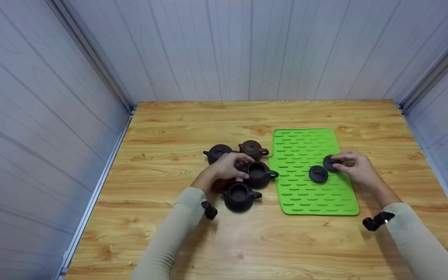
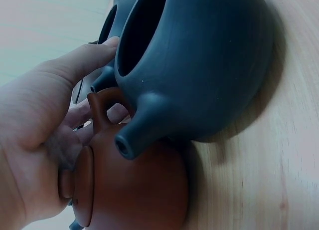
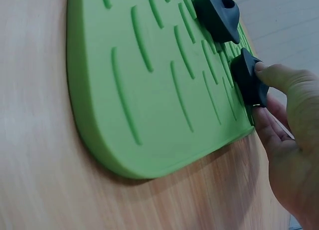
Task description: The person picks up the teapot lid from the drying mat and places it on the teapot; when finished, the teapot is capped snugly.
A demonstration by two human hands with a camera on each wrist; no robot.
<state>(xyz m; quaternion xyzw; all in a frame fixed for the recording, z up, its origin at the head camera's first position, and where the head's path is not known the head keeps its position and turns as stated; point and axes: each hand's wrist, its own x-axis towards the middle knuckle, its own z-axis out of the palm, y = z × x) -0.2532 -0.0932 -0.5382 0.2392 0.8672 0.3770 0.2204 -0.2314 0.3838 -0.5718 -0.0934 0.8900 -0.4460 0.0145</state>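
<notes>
My left hand is curled about the spout side of a lidless black teapot, thumb on its near side and fingers on its far side. A second lidless black teapot stands nearer the front; its spout and open mouth fill the left wrist view. Under my left palm is a reddish-brown lidded teapot, mostly hidden from the head view. Over the green mat, my right hand pinches a black teapot lid between thumb and fingers. Another black lid lies on the mat beside it.
Behind my left hand are a dark lidded teapot and a small brown lidded teapot. The teapots stand close together at the mat's left edge on a wooden table. Pale panel walls enclose the back and sides.
</notes>
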